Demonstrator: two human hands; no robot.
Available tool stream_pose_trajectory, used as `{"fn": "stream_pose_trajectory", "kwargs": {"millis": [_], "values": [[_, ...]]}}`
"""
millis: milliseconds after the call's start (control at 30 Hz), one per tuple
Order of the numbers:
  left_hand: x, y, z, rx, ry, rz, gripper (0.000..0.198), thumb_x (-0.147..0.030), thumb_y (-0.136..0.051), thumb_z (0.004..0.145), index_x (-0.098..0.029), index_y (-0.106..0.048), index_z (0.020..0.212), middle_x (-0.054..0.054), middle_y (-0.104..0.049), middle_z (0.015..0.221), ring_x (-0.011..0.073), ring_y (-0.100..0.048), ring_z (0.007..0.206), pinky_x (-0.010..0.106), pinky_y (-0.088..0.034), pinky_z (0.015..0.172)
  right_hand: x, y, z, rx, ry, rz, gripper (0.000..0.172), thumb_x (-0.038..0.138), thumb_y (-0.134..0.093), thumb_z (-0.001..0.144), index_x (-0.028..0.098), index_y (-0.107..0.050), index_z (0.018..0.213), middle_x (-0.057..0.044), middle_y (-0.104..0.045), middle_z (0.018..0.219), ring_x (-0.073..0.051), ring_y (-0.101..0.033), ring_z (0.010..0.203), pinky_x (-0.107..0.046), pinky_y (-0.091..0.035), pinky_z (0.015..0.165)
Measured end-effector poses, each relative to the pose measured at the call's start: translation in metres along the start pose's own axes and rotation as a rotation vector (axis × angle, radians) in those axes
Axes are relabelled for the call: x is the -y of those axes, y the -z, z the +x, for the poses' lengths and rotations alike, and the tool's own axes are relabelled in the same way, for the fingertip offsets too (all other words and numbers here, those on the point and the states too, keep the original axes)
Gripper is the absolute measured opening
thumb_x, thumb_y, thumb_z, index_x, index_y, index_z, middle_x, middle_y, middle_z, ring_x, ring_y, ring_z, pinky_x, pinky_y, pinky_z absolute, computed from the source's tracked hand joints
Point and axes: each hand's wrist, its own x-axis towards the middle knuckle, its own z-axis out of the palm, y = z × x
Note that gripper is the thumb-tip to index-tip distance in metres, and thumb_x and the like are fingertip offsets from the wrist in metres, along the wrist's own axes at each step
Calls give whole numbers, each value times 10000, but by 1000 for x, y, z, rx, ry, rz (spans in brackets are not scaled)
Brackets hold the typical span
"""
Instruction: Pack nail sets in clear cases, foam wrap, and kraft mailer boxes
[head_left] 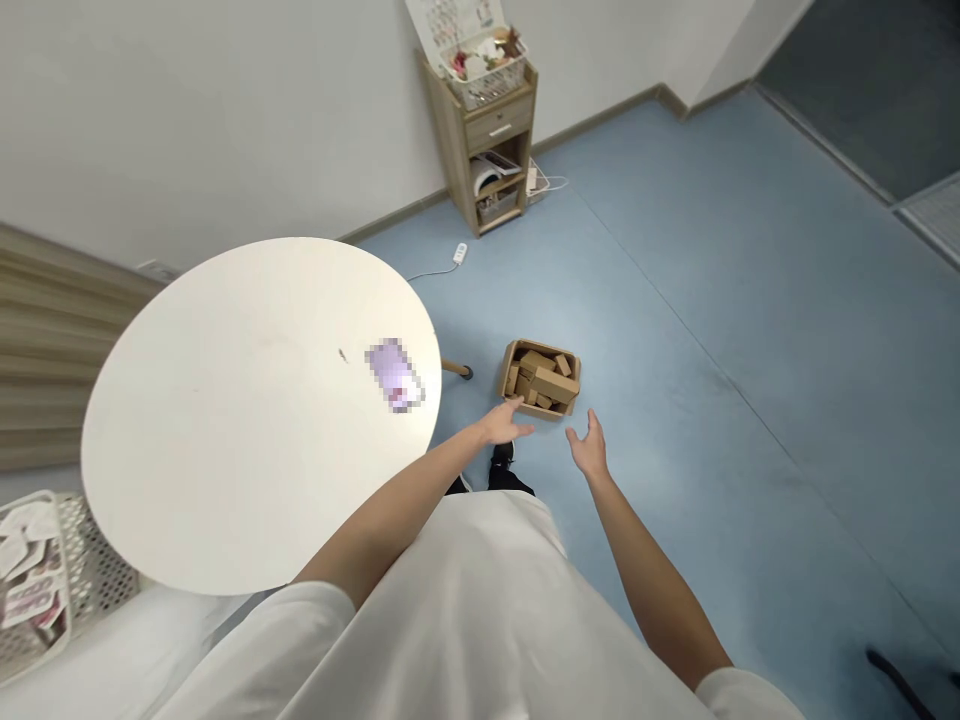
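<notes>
On the blue floor in front of my feet stands a brown bin (504, 372) filled with several small cardboard boxes (553, 386). My left hand (504, 422) is stretched out near the bin's front left corner, fingers apart and holding nothing. It overlaps the bin's edge in view; I cannot tell whether it touches. My right hand (590, 447) is held out to the right of the bin's near side, thumb and fingers spread, with nothing in it.
A round white table (247, 420) stands at the left, with a blurred phone-like item (395, 374) on it. Behind is a wooden cabinet (450, 140) bearing a white basket (487, 88). A power strip (460, 254) lies on the floor. Another basket (64, 590) sits at lower left.
</notes>
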Motion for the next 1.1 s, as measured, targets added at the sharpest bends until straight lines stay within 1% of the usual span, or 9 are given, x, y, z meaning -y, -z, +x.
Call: {"fn": "stream_pose_trajectory", "kwargs": {"millis": [67,133,200,333,467,567,733,933,1100], "values": [[24,3,-29,16,15,-114,736,-415,-678,623,-170,-415,1265,125,-414,1329,285,-414,1196,384,-340,985,-5,-15,-14,71,20,-1,705,370,-491,715,133,-268,1341,-151,-322,1367,-283,-394,1202,-424,-336,977],[49,9,-59,-32,63,-235,703,-409,-661,649,-145,-422,1254,154,-470,1275,274,-480,1134,377,-396,928,-4,-32,-28,145,63,31,655,333,-490,707,172,-312,1316,-135,-378,1324,-245,-528,1061,-391,-418,891],[73,16,-89,-133,102,-312,675,-426,-641,668,-143,-431,1243,152,-507,1229,265,-529,1063,371,-425,880,4,-49,-42,226,128,56,596,303,-481,705,201,-362,1280,-112,-437,1279,-190,-602,891,-357,-462,812],[118,31,-144,-405,166,-420,598,-427,-619,683,-121,-477,1178,143,-552,1138,226,-564,960,331,-440,818,36,-82,-65,386,310,36,486,291,-475,710,191,-469,1186,-102,-578,1108,-137,-592,663,-340,-483,725],[156,42,-206,-645,164,-548,566,-450,-567,716,-119,-476,1165,124,-562,1081,188,-569,882,286,-451,726,80,-118,-84,534,472,18,462,335,-478,724,164,-490,1153,-109,-608,1032,-152,-593,673,-337,-489,690],[185,52,-259,-782,157,-604,536,-442,-547,727,-133,-476,1159,106,-568,1070,173,-568,851,279,-449,720,118,-155,-109,610,550,35,453,394,-487,729,160,-504,1116,-111,-617,985,-178,-597,707,-338,-497,662],[241,51,-349,-943,192,-661,528,-444,-515,743,-140,-465,1172,116,-555,1112,187,-568,901,293,-448,779,172,-223,-190,828,648,-6,402,469,-491,736,177,-560,1005,-95,-632,887,-210,-604,764,-360,-496,713],[303,32,-426,-1018,321,-682,548,-453,-534,724,-144,-471,1173,121,-552,1138,212,-552,975,309,-438,817,200,-274,-296,1110,768,-155,378,486,-459,766,188,-598,954,-76,-648,857,-193,-596,737,-327,-486,670],[319,31,-464,-1047,374,-680,557,-459,-509,739,-156,-445,1203,123,-540,1161,214,-547,988,308,-443,802,212,-292,-327,1324,891,-342,352,474,-439,781,205,-617,922,-52,-650,834,-175,-580,707,-309,-471,648]]}}
